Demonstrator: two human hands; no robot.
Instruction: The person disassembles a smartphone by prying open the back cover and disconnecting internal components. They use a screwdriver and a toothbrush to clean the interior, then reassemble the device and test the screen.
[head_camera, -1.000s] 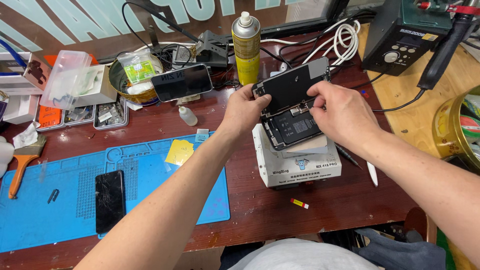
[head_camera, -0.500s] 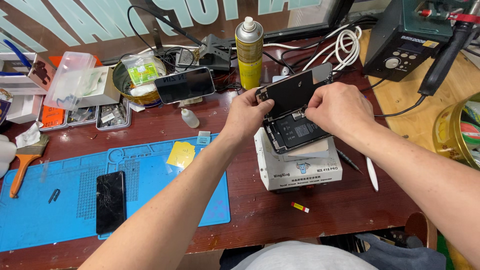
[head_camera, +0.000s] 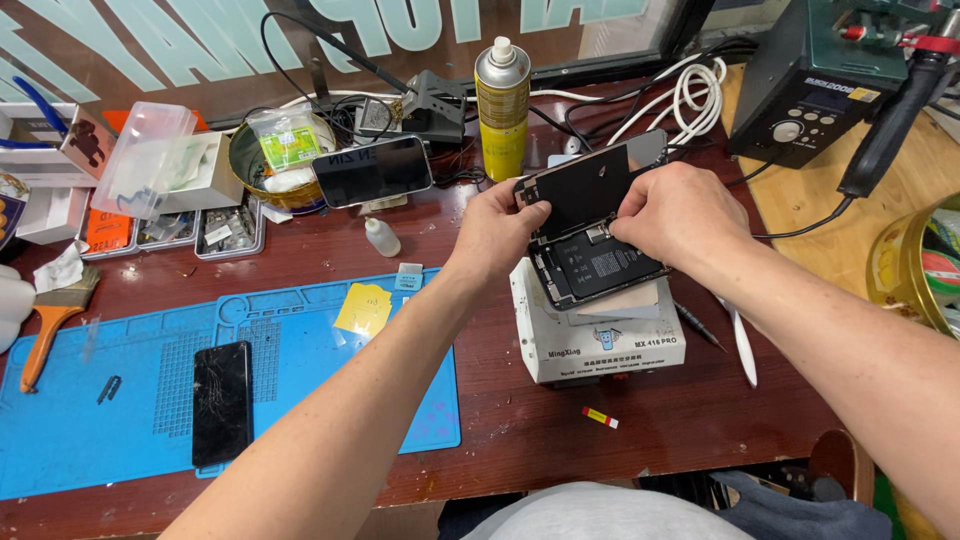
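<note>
An opened phone (head_camera: 598, 268) lies on a white box (head_camera: 600, 335) on the wooden bench, its insides showing. The phone's dark screen panel (head_camera: 590, 185) stands tilted up from the body. My left hand (head_camera: 495, 230) grips the panel's left edge. My right hand (head_camera: 680, 212) holds the panel's right side, fingers reaching toward the hinge area where panel meets body. A cracked black phone (head_camera: 221, 402) lies on the blue work mat (head_camera: 150, 440) to the left, away from both hands.
A yellow spray can (head_camera: 502, 105), another phone propped up (head_camera: 372, 171), a small dropper bottle (head_camera: 382, 237), parts trays (head_camera: 230, 232) and a brush (head_camera: 50, 315) sit at the back and left. A soldering station (head_camera: 820, 85) stands at back right. A white spudger (head_camera: 745, 348) lies beside the box.
Both hands and the lifted screen panel have shifted slightly lower and closer to the phone body; my right hand now covers more of the panel's right side.
</note>
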